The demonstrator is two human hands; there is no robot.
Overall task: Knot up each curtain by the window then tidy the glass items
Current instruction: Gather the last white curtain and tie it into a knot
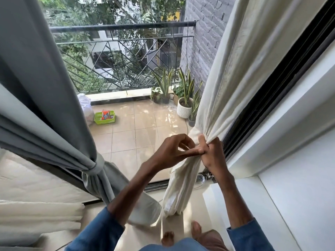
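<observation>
A cream curtain [233, 73] hangs at the right side of the glass door, gathered into a bunch at waist height. My right hand [213, 153] grips that bunch, with its tail [179, 189] hanging below to the floor. My left hand [174, 149] is at the same spot, fingers curled and pinching the cloth beside my right thumb. The grey curtain [45, 105] on the left is tied in a knot [94, 169]. A clear glass item [201, 178] lies low by the door track behind the cream tail, mostly hidden.
The black door frame [268, 98] and a white wall with a ledge [253, 196] stand close on the right. A white mattress edge [36, 211] lies at the left. Through the glass are balcony tiles, potted plants [184, 100] and a green basket [105, 117]. My bare feet [181, 232] stand on the tiled floor.
</observation>
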